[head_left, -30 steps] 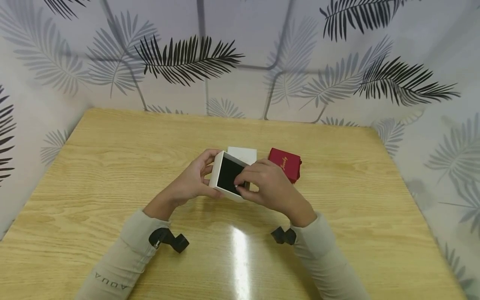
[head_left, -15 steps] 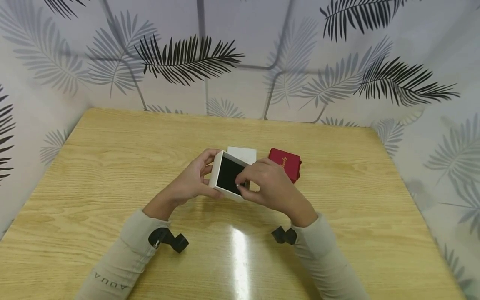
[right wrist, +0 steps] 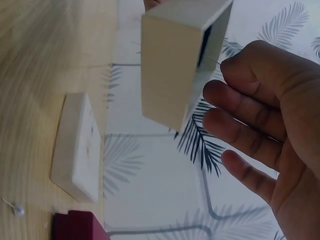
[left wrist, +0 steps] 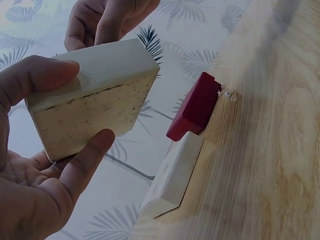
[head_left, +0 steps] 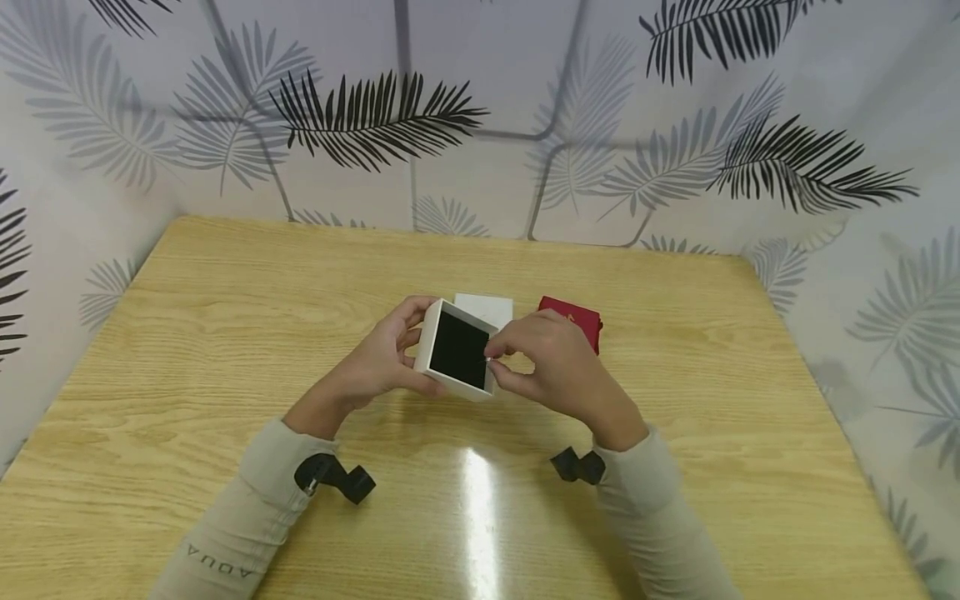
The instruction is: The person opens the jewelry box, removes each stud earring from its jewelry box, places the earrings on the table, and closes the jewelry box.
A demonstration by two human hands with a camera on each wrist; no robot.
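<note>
My left hand [head_left: 380, 357] grips a small white jewelry box [left wrist: 95, 115] from its left side, thumb along one wall and fingers beneath. The box is tilted above the table, its black insert [head_left: 459, 349] facing up. At the box's right edge, my right hand [head_left: 558, 367] pinches a small shiny earring between thumb and forefinger. Its thin pin [right wrist: 214, 60] points toward the insert in the right wrist view; the fingers hide the rest. A white lid [head_left: 483, 308] lies flat behind the box.
A red box [head_left: 573, 313] with gold lettering lies right of the lid, partly behind my right hand. Beside it, a pearl earring [right wrist: 18, 210] lies on the wooden table [head_left: 675, 333]. A leaf-patterned wall covering [head_left: 480, 183] surrounds the back and sides.
My right hand has drawn back to the right with the earring, from over the black insert to the box's right edge. The box has shifted very slightly left.
</note>
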